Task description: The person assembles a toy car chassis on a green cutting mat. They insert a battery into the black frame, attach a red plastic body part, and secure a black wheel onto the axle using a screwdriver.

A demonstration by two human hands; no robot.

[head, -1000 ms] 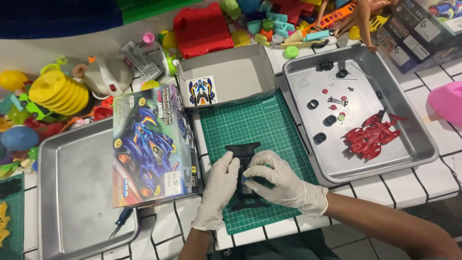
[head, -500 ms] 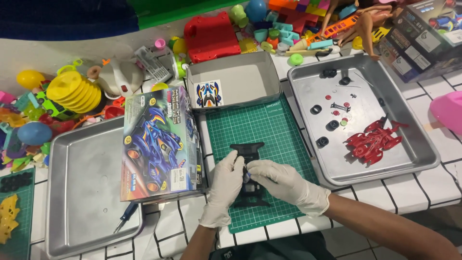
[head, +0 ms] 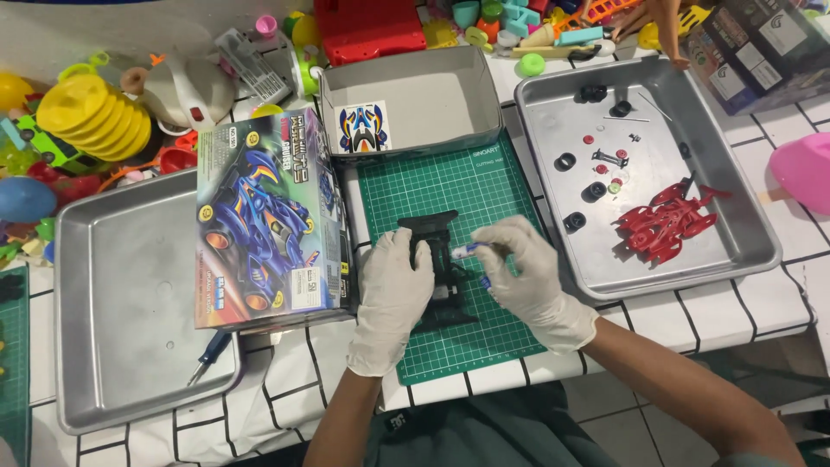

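Near the middle of the frame, a black toy car frame (head: 437, 268) lies on a green cutting mat (head: 450, 186) on the white tiled worktop (head: 285, 380). The left hand (head: 393, 290), in a white glove, lies flat over the left side of the frame and presses it to the mat, fingers close together. The right hand (head: 527, 277), also gloved, is curled around a small blue-and-white tube (head: 471, 251), pinched between thumb and fingers, with its tip at the frame's right edge.

Just left of the mat stands a toy car box (head: 264, 216) with a blue racing car on it, leaning partly over the rim of a metal tray (head: 112, 311) at the left. A blue-handled screwdriver (head: 207, 356) lies in that tray's lower right corner. Above the mat sits a grey box lid (head: 415, 95) holding a sticker sheet (head: 363, 127). At the right, a second metal tray (head: 735, 207) holds small black wheels (head: 575, 221) and a red plastic parts frame (head: 666, 220). Colourful toys (head: 86, 117) crowd the upper edge.
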